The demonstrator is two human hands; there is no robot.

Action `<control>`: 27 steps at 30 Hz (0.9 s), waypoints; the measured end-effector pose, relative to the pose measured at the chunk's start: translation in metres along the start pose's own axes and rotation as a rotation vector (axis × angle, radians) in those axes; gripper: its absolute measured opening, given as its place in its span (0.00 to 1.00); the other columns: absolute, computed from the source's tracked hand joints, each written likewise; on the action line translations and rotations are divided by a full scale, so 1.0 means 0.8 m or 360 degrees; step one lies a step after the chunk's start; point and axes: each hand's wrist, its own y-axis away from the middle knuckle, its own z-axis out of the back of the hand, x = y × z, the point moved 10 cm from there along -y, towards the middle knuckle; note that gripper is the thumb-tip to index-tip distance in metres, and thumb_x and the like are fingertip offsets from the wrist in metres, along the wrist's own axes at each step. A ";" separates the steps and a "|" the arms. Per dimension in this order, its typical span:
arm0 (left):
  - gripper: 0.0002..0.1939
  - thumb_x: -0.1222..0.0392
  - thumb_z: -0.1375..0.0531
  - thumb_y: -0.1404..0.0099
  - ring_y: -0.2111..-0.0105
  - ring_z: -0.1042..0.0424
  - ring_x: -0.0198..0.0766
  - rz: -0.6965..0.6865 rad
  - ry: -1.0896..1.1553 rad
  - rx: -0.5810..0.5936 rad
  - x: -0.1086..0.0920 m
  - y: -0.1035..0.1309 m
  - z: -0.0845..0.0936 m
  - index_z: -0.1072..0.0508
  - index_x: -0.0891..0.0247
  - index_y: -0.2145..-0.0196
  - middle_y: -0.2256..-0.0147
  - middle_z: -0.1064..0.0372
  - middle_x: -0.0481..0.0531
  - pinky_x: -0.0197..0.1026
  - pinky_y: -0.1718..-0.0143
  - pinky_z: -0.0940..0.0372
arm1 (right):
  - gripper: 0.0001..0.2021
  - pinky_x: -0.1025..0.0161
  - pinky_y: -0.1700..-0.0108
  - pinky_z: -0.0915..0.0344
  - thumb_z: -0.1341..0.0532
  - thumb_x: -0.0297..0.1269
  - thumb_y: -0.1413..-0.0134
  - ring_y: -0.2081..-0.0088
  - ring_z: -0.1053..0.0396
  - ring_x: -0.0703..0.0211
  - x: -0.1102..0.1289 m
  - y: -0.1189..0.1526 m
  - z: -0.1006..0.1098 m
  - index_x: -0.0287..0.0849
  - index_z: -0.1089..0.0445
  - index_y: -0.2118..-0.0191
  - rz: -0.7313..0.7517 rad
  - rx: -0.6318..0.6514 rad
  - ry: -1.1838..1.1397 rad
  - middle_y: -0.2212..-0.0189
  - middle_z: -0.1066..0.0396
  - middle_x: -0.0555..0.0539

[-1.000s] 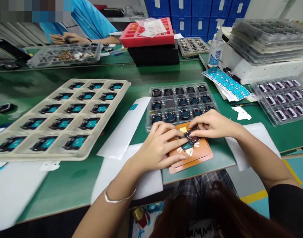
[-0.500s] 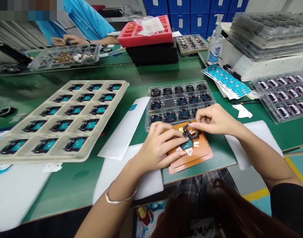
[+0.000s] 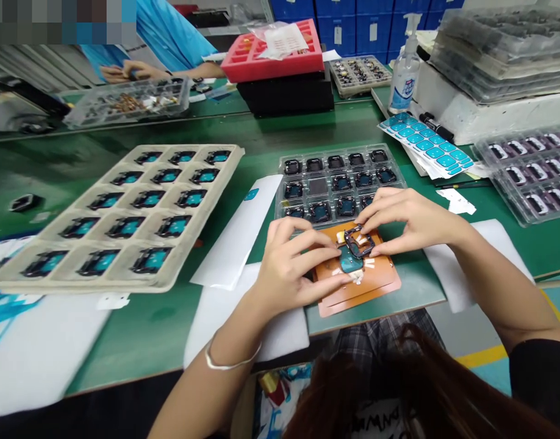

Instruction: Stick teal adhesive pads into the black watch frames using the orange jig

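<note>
Over an orange pad (image 3: 381, 285) at the table's front edge, my two hands work close together. My right hand (image 3: 410, 221) pinches a black square frame (image 3: 352, 246) between thumb and fingertips, tilted above the pad. Bent round the left and lower edges of a teal rounded-square panel (image 3: 351, 261) are the thumb and fingers of my left hand (image 3: 291, 263). The frame's lower edge overlaps the top of the panel; whether they touch, I cannot tell. Small white strips (image 3: 355, 276) are scattered on the pad, some showing through the frame.
A beige tray (image 3: 225, 177) of black frames with teal panels stands left. Behind the pad is a clear tray (image 3: 318, 186) of dark frames. Teal sticker sheets (image 3: 426, 143), a sanitizer bottle (image 3: 404, 76) and another clear tray (image 3: 531, 174) lie right. Across the table, a person's hands (image 3: 131, 70) work.
My right hand has turned and spread its grip, so the black frame now shows more of its opening. My left fingers have drawn back from the panel's face to its edge. The view shifted slightly.
</note>
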 end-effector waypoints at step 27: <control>0.23 0.41 0.34 0.41 0.61 0.33 0.43 0.0382 0.0290 -0.0024 0.030 0.007 -0.013 0.23 0.59 0.55 0.63 0.28 0.54 0.49 0.59 0.36 | 0.14 0.60 0.63 0.37 0.32 0.41 0.48 0.64 0.33 0.54 0.014 -0.006 -0.026 0.39 0.28 0.59 -0.0129 -0.0005 -0.0012 0.67 0.25 0.44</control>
